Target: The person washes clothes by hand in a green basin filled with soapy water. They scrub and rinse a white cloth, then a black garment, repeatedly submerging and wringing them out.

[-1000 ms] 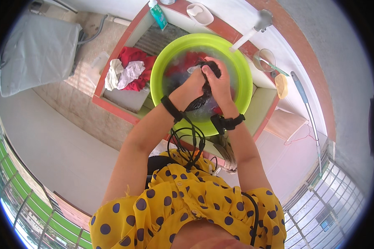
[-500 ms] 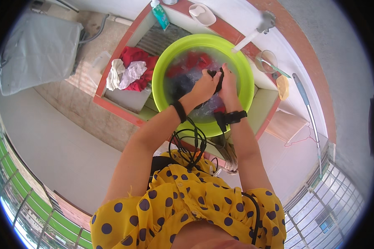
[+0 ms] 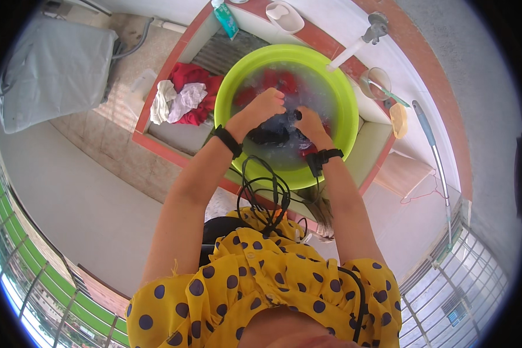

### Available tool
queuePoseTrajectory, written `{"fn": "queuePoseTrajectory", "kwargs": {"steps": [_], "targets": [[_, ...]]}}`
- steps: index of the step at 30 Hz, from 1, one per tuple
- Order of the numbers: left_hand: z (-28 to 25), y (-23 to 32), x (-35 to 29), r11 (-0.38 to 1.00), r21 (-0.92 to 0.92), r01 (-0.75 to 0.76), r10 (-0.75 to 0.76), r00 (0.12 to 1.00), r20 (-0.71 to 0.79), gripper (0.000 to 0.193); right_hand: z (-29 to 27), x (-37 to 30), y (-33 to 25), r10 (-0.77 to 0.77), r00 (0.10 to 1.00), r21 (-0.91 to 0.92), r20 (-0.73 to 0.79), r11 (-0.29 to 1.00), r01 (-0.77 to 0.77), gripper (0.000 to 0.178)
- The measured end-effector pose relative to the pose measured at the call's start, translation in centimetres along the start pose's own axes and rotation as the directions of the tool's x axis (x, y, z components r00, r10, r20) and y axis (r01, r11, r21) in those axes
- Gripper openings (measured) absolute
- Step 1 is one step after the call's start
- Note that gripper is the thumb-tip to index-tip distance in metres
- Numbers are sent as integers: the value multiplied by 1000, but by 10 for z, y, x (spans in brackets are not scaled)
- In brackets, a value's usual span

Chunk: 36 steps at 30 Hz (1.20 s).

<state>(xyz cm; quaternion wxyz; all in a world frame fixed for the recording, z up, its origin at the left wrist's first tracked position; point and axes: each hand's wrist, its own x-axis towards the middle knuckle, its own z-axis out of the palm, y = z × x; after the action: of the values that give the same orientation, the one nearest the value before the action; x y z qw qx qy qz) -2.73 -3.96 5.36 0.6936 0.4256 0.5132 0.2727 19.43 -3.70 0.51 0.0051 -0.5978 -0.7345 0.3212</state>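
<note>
A yellow-green basin holds cloudy, sudsy water with clothes soaking in it. Over its left half is my left hand, fingers curled closed; whatever it grips, if anything, is hidden. My right hand, right of it and lower, is closed round a bunched bit of dark wet cloth. More of the dark cloth lies in the water below and between my hands. Beyond them, red cloth shows in the far part of the basin, and another red piece sits near my right wrist.
The basin stands in a tiled sink with a red rim. Red and white clothes are heaped at its left. A teal bottle, a white dish, a tap and a clear cup line the back. Black cables hang near my waist.
My hands have moved apart: the left one went left, the right one lower toward me. The black cloth bunched up between them has dropped toward the water.
</note>
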Motion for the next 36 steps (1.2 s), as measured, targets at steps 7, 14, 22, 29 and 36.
{"fn": "queuePoseTrajectory", "kwargs": {"steps": [7, 14, 22, 29, 36], "targets": [[38, 39, -11, 977, -106, -183, 210, 908, 363, 69, -136, -30, -96, 177, 984, 984, 22, 168, -52, 23], [25, -2, -8, 925, 368, -96, -3, 966, 260, 48, -216, -72, -123, 253, 950, 965, -184, -137, 223, 23], [8, 34, -38, 782, -615, 100, 48, 974, 220, 39, -159, -48, -86, 91, 996, 995, -8, 97, -1, 21], [12, 29, -26, 668, -719, 194, -37, 973, 228, 30, -79, -31, -110, 182, 974, 977, -134, 186, 99, 44], [26, 57, -33, 891, -453, 28, -53, 998, -42, 57, -89, -45, -117, 58, 971, 971, 232, -79, -227, 54]]}}
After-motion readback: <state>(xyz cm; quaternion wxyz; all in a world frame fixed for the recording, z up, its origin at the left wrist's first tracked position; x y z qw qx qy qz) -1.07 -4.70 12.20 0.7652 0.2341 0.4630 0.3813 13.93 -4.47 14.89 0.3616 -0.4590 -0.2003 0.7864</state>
